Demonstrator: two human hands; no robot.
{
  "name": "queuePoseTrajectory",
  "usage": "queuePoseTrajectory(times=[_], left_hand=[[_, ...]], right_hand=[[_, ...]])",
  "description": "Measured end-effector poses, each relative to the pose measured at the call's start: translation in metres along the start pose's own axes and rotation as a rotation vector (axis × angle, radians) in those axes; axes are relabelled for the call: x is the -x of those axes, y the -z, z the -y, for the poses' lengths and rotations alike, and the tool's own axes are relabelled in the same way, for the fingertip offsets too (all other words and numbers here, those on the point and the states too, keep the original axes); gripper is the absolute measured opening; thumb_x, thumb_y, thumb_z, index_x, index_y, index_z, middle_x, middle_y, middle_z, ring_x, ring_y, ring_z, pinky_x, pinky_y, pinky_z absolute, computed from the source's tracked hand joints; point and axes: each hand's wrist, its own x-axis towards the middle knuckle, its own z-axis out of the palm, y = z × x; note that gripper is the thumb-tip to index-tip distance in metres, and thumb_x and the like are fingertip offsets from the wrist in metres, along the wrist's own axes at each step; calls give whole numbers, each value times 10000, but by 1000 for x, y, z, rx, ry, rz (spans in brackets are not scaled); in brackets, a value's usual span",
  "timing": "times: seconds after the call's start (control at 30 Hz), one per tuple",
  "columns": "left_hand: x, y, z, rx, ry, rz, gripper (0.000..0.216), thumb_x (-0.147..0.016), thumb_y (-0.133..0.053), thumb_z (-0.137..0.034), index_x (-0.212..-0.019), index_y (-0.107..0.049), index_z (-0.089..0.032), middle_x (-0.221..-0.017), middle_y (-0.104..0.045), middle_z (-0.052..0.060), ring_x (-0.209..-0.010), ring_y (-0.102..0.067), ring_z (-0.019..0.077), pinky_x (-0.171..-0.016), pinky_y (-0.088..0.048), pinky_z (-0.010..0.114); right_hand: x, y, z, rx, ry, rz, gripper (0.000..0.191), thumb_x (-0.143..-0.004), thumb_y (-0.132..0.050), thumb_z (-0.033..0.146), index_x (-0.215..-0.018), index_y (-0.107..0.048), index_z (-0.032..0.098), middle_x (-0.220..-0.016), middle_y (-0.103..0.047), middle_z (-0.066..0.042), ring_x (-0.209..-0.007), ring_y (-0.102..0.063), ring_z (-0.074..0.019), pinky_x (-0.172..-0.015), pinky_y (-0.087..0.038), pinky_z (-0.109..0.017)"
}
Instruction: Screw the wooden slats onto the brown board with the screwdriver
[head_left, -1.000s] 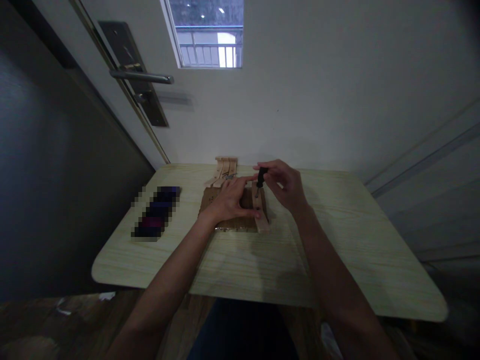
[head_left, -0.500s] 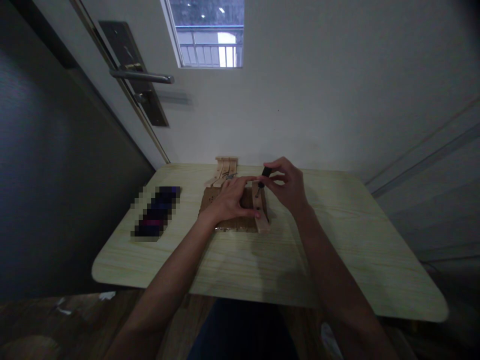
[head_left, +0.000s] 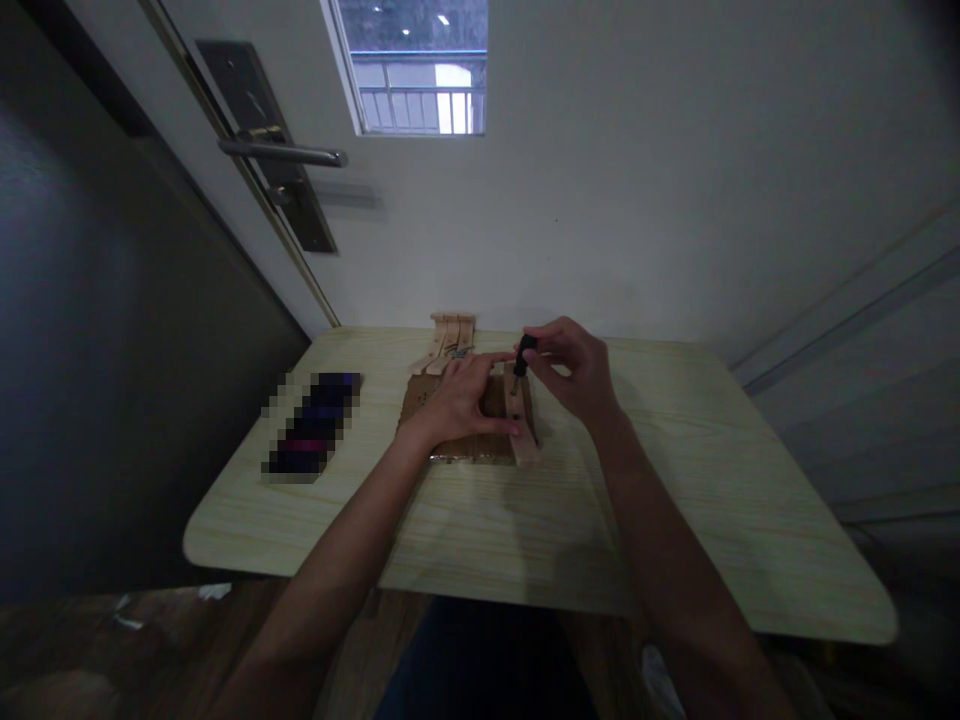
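Note:
My right hand [head_left: 574, 372] pinches a small black-handled screwdriver [head_left: 522, 356] upright, its tip down on a pale wooden strip [head_left: 523, 430]. The strip lies along the right side of a brown cardboard piece [head_left: 465, 445] on the light wood-grain table [head_left: 675, 510]. My left hand [head_left: 461, 398] rests on the cardboard with fingers pressed against the strip's left edge, steadying it.
Several more wooden parts [head_left: 448, 342] lie at the table's far edge. A blurred-out dark object [head_left: 313, 427] sits on the table's left. Behind stands a white door with a metal lever handle [head_left: 281, 154] and a small window [head_left: 420, 68].
My right hand's fingers have shifted round the screwdriver handle, tilting it aside and then back upright over the strip. My left hand has stayed in place.

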Motion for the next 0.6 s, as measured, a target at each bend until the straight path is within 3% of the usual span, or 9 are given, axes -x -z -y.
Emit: queuePoseTrajectory(times=[0.2,0.33,0.43,0.6], left_hand=[[0,-1,2,-1,-8,-6,975,-645,-712,-717,-1412,-340,-243,-1344,-504,129,-1254,-440,368,-1059,-308,535],[0,-2,3,-7,-5,-6,977,-651,-706,-717,-1415,-337,-233,-1349,-498,134,-1253,-439,372,-1056,-310,529],[0,-1,2,-8,4,-6,962,-651,-701,-723,-1407,-341,-248,-1341,-505,128,-1251,-445,369,-1051,-313,531],[0,0,-1,-12,6,-5,972,-644,-700,-732,-1407,-344,-247,-1339,-508,132,-1243,-449,371,-1029,-334,531]], right_hand=[[-1,-1,-2,55,9,-55,233,-750,-748,328,-891,-587,237,-721,-618,63,-644,-643,-81,-540,-558,-177],[-3,-1,2,136,91,-7,219,-799,-709,291,-1010,-656,263,-774,-599,47,-628,-595,-64,-558,-559,-177],[-4,0,5,165,145,20,159,-830,-680,275,-986,-708,266,-794,-604,28,-621,-585,-60,-563,-561,-179],[-2,3,6,148,170,80,275,-894,-574,242,-1146,-675,280,-1120,-705,-30,-964,-679,-140,-732,-611,-260]])
